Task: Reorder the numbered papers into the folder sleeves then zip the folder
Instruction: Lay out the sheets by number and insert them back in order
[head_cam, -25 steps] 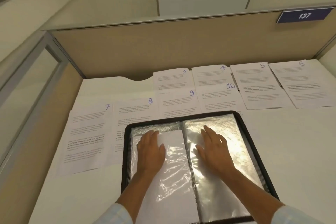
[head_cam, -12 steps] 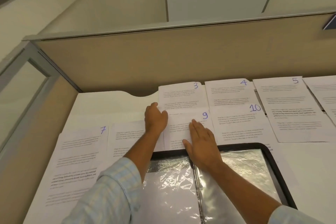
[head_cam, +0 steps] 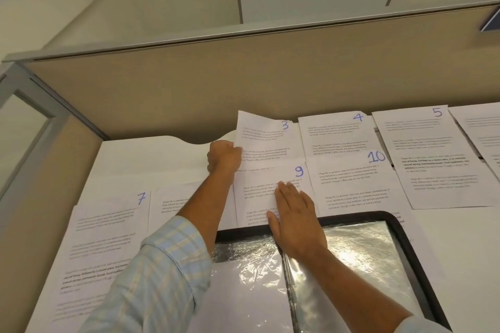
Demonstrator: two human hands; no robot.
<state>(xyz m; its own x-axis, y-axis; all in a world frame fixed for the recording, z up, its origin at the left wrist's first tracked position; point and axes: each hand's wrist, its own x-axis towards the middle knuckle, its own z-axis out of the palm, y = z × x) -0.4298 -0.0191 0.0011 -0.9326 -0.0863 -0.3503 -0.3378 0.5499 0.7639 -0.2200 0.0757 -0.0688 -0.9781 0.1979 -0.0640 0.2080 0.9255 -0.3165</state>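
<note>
An open black zip folder point(head_cam: 403, 235) with shiny plastic sleeves lies at the near edge of the desk. Numbered sheets lie spread behind it. My left hand point(head_cam: 223, 158) pinches the left edge of paper 3 point(head_cam: 266, 138) at the back of the desk, and that sheet's top left corner is lifted. My right hand point(head_cam: 293, 220) presses flat on paper 9 point(head_cam: 270, 184), its heel over the folder's top rim. Paper 10 point(head_cam: 351, 178), paper 4 point(head_cam: 338, 132), paper 5 point(head_cam: 422, 138) and paper 7 point(head_cam: 108, 224) lie flat.
A tan partition wall point(head_cam: 243, 76) stands right behind the back row of papers. One more sheet point(head_cam: 481, 132) runs off the right edge. Another sheet point(head_cam: 176, 203) between 7 and 9 is partly hidden by my left arm. A glass panel point(head_cam: 19, 132) borders the left side.
Both hands left the folder sleeves and reached toward the back. My left hand went from resting beside paper 3 to pinching its edge and lifting its corner. My right hand stayed on paper 9.
</note>
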